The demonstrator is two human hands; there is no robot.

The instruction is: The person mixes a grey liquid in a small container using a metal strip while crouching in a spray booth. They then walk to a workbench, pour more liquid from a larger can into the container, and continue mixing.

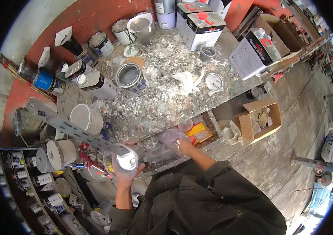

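My left hand (129, 178) is closed around a clear plastic cup (115, 163), below the end of a perforated metal bar (72, 131). A bright silvery patch shows in the cup; I cannot tell whether it is contents or glare. My right hand (185, 147) reaches into an open drawer under the bench edge, its fingers closed on thin clear plastic (162, 141), which is partly blurred. Beside that hand in the drawer lie a yellow and red packet (199, 132) and a round translucent lid (185, 124).
On the paint-spattered bench (162, 86) stand an open grey paint can (129, 76), a white bucket (86, 117), rectangular metal tins (205, 30) and a crumpled white rag (188, 81). A cardboard box (261, 119) is at the right. Shelves (37, 188) hold several small containers at lower left.
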